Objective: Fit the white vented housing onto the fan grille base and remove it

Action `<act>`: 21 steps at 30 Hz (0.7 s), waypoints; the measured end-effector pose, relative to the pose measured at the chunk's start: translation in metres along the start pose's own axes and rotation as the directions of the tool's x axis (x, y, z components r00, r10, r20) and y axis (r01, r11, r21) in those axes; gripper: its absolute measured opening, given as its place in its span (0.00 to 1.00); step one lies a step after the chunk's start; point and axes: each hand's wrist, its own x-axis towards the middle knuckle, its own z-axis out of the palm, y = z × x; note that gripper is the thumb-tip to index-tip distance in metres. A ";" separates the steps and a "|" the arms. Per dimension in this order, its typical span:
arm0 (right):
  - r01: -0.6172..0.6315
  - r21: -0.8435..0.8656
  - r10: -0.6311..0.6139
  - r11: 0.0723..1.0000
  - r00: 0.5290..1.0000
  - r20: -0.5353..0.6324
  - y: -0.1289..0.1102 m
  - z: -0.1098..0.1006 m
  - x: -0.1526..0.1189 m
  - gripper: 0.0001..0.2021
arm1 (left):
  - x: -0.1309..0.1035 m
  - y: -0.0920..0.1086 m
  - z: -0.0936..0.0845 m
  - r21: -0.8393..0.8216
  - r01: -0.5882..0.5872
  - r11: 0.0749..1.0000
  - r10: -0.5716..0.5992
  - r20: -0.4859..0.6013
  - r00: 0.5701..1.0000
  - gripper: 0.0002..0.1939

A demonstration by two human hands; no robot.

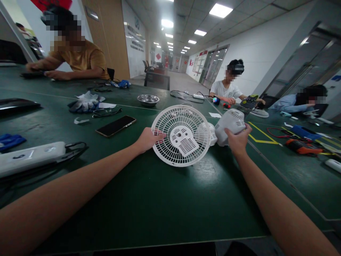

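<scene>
A white fan grille (pixel 165 153) with a vented plate at its centre is tilted up over the green table. My left hand (pixel 149 139) grips its left rim, the thumb lying across the bars. To the right, my right hand (pixel 238 139) is closed round a white plastic fan housing (pixel 229 122) with vent slots. Between the grille and the housing a small white part (pixel 212 134) shows; whether it joins the two I cannot tell. Some of the right hand's fingers are hidden behind the housing.
A smartphone (pixel 116 126) lies left of the grille, with a metal bowl (pixel 148 100) further back. A white power strip (pixel 32 158) is at the left, gloves (pixel 84 102) behind it. An orange multimeter (pixel 303 146) lies at the right. Several people sit around the table (pixel 165 206).
</scene>
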 end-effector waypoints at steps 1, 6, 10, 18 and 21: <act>-0.059 0.013 0.058 0.998 0.998 0.016 0.008 0.004 0.002 0.45 | 0.000 0.000 0.000 0.000 0.000 1.000 0.000 0.006 1.000 0.07; -0.126 0.033 0.124 0.991 0.990 0.063 0.027 0.014 0.004 0.46 | 0.003 -0.005 0.000 -0.007 0.010 1.000 -0.010 -0.009 1.000 0.08; -0.174 0.023 0.172 0.985 0.983 0.070 0.028 0.014 0.004 0.44 | 0.005 -0.010 0.000 -0.024 0.026 0.999 -0.026 -0.007 1.000 0.09; -0.186 -0.027 0.188 0.982 0.981 0.057 0.027 0.013 0.007 0.43 | 0.005 -0.009 -0.001 -0.006 0.027 1.000 -0.027 -0.003 1.000 0.08; -0.203 -0.041 0.205 0.978 0.976 0.069 0.023 0.012 0.006 0.43 | 0.004 -0.007 0.000 -0.009 0.025 1.000 -0.025 -0.004 1.000 0.08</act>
